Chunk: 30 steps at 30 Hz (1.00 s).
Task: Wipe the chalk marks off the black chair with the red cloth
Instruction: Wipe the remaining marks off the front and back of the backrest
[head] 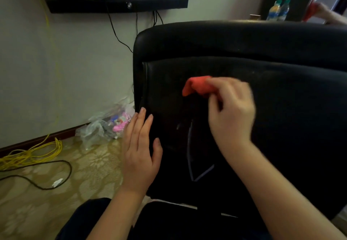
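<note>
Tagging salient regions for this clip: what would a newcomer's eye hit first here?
The red cloth, bunched in the right hand, stands out against the black chair back at mid-frame. Just below it, pale chalk marks run down the chair and end in a V shape, while the left hand lies flat along the chair's left edge. On the floor at left, a coil of yellow cable also draws the eye.

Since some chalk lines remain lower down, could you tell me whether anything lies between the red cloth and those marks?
Nothing visible does. The right hand holds the red cloth against the black chair, and bare chair surface runs down to the chalk marks. The left hand rests flat, off to the left of them.
</note>
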{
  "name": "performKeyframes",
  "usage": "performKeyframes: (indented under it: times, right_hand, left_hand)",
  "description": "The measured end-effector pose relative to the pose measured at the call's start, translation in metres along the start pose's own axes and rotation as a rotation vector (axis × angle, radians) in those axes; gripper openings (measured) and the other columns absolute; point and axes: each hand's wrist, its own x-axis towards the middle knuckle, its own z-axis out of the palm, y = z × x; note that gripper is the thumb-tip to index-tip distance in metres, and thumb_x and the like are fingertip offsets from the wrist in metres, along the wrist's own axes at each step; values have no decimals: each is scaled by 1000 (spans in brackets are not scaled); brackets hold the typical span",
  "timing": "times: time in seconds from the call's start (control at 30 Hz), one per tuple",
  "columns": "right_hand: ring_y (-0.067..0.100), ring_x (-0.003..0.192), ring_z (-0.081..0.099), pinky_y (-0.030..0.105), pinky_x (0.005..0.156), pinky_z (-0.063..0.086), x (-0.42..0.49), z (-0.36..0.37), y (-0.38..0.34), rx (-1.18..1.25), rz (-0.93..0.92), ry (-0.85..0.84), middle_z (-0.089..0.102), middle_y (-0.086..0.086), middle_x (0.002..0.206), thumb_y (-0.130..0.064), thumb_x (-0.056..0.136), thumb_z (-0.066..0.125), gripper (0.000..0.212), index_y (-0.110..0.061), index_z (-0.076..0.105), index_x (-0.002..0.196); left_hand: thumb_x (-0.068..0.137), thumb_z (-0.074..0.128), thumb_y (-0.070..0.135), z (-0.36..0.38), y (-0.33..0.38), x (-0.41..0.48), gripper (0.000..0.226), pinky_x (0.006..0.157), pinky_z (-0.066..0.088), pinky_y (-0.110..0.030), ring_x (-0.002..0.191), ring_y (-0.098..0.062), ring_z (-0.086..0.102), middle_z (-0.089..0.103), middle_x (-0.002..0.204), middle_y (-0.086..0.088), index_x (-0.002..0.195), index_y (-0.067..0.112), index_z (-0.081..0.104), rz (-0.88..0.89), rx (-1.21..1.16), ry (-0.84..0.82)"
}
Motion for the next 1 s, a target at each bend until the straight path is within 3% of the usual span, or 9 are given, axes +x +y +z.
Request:
performKeyframes:
  times: [0.23,0.3,0.47,0.57,0.63,0.73,0.83,0.9,1.0]
  right_hand:
    - [24,95,59,32,87,51,-105,4,-10,98,-296,-397,69,4,112,-2,94,51,26,-7,72,110]
    - [25,94,62,31,88,49,-98,-7,1,120,-301,-358,70,4,113,0,97,50,25,-6,72,107]
    - [20,101,59,13,96,36,3,-11,7,26,-33,-63,70,4,109,5,87,57,29,-10,71,108]
    - [20,99,58,19,94,39,9,11,-10,45,-35,-30,70,5,107,4,85,57,29,-9,72,107]
    - [23,95,59,28,92,44,-26,26,-21,94,-142,-123,71,7,105,1,89,55,25,-7,73,105]
    - [25,94,62,32,89,51,-95,26,-20,128,-352,-395,70,6,110,-2,94,53,25,-7,73,108]
    - [21,97,59,33,83,54,-123,10,-3,100,-475,-541,69,5,114,-3,94,53,27,-7,72,112]
    - [26,95,62,37,83,53,-105,5,-1,126,-457,-490,69,7,115,-3,99,48,27,-4,72,112]
    - [32,95,64,28,95,45,-39,11,-9,125,-298,-212,70,11,109,-3,101,45,28,-2,72,108]
  left_hand:
    - [100,39,16,-13,-16,-6,48,114,31,-57,149,-18,23,36,155,-12,145,0,41,-71,27,-20]
    - [100,39,17,-16,-20,-7,48,115,31,-56,149,-17,23,36,155,-12,144,-1,43,-83,29,-25]
    - [101,39,17,-15,-23,-9,47,112,32,-59,148,-25,28,38,154,-13,143,-1,44,-82,8,-38]
    - [101,37,15,-13,-20,-9,46,116,29,-57,147,-24,29,39,154,-14,144,0,43,-83,-9,-31]
    - [102,36,15,-11,-21,-10,45,121,22,-48,148,-22,28,39,154,-14,144,1,42,-85,-5,-25]
    - [102,34,16,-12,-25,-12,45,124,14,-36,149,-18,25,39,154,-12,145,2,41,-105,22,-50]
    - [101,35,15,-18,-31,-15,47,123,20,-42,149,-19,26,39,155,-10,145,3,43,-130,26,-81]
    - [100,36,13,-23,-36,-15,46,119,27,-51,148,-21,28,39,154,-11,144,1,44,-133,28,-76]
    - [101,38,11,-27,-39,-14,44,117,29,-50,147,-21,29,40,154,-12,143,0,46,-133,24,-45]
